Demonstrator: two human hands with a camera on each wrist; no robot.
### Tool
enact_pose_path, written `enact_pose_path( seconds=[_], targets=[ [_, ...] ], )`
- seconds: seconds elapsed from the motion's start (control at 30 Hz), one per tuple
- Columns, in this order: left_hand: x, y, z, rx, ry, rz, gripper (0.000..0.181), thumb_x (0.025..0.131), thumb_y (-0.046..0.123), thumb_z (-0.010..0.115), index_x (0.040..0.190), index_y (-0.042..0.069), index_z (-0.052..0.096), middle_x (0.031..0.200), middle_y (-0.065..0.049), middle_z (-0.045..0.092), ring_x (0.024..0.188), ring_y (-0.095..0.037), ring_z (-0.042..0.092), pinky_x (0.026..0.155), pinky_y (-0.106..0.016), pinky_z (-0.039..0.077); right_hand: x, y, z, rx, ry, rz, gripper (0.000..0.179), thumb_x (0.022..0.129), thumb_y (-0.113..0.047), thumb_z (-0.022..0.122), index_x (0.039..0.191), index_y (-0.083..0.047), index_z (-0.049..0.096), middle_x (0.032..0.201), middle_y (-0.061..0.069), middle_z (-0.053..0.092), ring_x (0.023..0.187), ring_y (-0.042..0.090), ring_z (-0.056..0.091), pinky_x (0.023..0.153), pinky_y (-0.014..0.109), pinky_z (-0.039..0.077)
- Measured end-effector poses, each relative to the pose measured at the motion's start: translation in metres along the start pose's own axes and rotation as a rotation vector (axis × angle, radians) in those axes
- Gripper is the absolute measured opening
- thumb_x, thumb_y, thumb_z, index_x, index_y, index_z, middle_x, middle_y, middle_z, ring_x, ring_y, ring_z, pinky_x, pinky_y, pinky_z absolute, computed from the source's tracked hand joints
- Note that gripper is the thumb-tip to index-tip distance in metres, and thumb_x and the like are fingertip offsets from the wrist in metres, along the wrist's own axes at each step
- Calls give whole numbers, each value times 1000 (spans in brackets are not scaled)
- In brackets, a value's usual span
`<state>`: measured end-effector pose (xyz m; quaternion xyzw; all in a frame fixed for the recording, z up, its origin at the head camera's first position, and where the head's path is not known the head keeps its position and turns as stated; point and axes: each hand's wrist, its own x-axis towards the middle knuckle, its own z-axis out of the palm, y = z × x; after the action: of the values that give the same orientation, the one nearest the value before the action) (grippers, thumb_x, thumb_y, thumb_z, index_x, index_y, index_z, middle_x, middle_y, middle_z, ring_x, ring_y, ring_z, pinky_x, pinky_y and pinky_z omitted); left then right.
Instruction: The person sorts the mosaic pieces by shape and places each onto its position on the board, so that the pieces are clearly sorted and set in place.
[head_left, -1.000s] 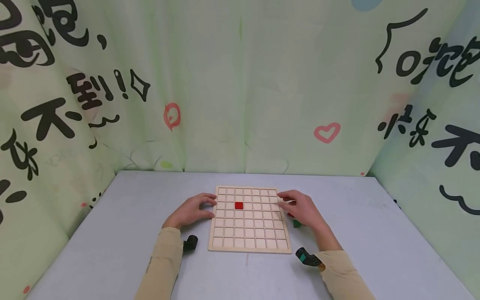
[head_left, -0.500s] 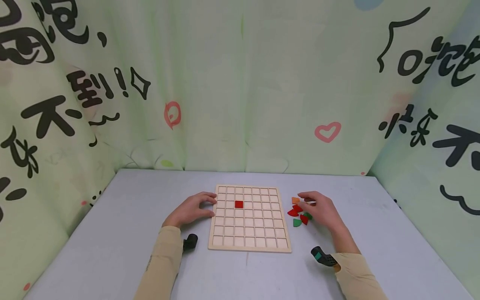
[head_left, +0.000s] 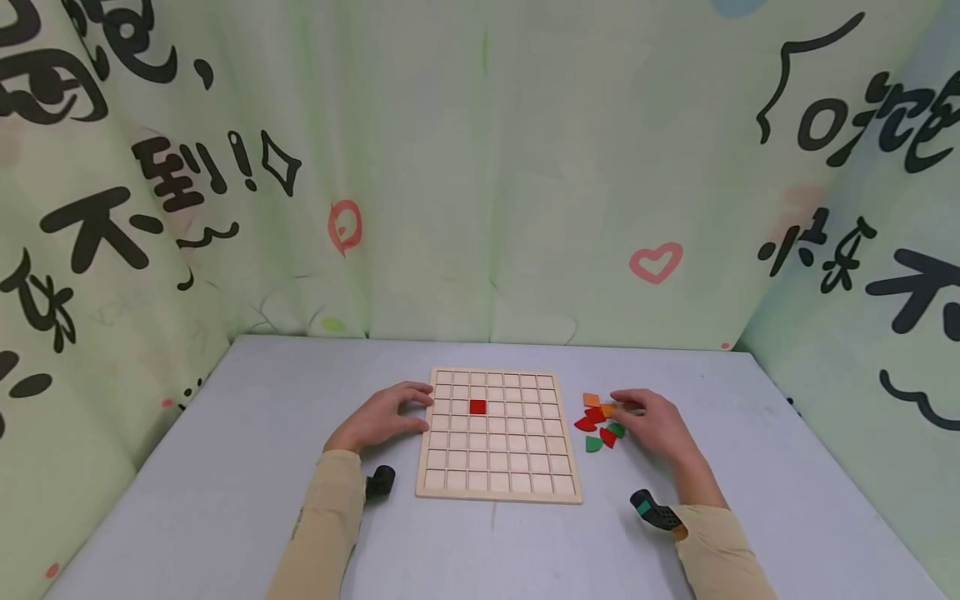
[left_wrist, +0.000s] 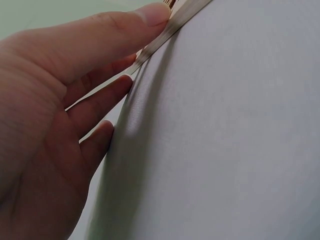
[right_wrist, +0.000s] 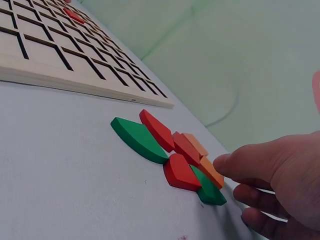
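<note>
A pale wooden grid board (head_left: pixel 498 492) lies on the table, one red square tile (head_left: pixel 477 407) in a cell toward its upper left. My left hand (head_left: pixel 384 417) rests at the board's left edge; the left wrist view shows the thumb (left_wrist: pixel 150 15) right at the edge and the other fingers spread along it. Right of the board, my right hand (head_left: pixel 656 422) is beside a cluster of small blocks, with its thumb tip right at an orange block (right_wrist: pixel 212 172). Close by lie red blocks (right_wrist: pixel 181 172), green blocks (right_wrist: pixel 139 140) and another orange block (right_wrist: pixel 195 144).
The white table (head_left: pixel 495 550) carries the board and blocks. A printed pale green curtain (head_left: pixel 487 208) stands behind it and along both sides. A black camera device sits at the left wrist (head_left: pixel 380 482) and another at the right wrist (head_left: pixel 654 510).
My right hand has moved right from the board's right edge to the blocks, uncovering them, and has come down by an orange block. The left hand stays in place.
</note>
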<state>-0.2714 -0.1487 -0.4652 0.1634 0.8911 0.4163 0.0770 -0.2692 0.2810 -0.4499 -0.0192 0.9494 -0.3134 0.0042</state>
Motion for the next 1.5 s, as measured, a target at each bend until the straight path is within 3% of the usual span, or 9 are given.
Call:
enact_pose_path(
  seconds=[0.6, 0.97, 1.5],
  targets=[
    [-1, 2, 0, 0, 7, -18, 36, 82, 14, 79, 116, 10, 69, 142, 1, 52, 139, -25, 38, 115, -42, 32, 2, 1, 5, -45, -1, -21, 31, 93, -12, 65, 122, -2, 67, 123, 24, 59, 110, 38, 52, 93, 54, 49],
    [-1, 0, 0, -2, 7, 1, 35, 82, 15, 79, 116, 9, 69, 141, 1, 53, 138, -25, 39, 115, -42, 32, 3, -2, 3, -63, 8, 19, 30, 92, -14, 67, 118, 0, 68, 120, 25, 57, 107, 39, 51, 88, 52, 51],
    [0, 0, 1, 6, 5, 0, 36, 83, 14, 79, 117, 9, 69, 141, 1, 52, 138, -25, 39, 114, -42, 33, 6, 14, -2, -66, 56, 44, 33, 93, -16, 67, 120, 2, 66, 119, 25, 57, 102, 37, 51, 85, 48, 52]
  ],
)
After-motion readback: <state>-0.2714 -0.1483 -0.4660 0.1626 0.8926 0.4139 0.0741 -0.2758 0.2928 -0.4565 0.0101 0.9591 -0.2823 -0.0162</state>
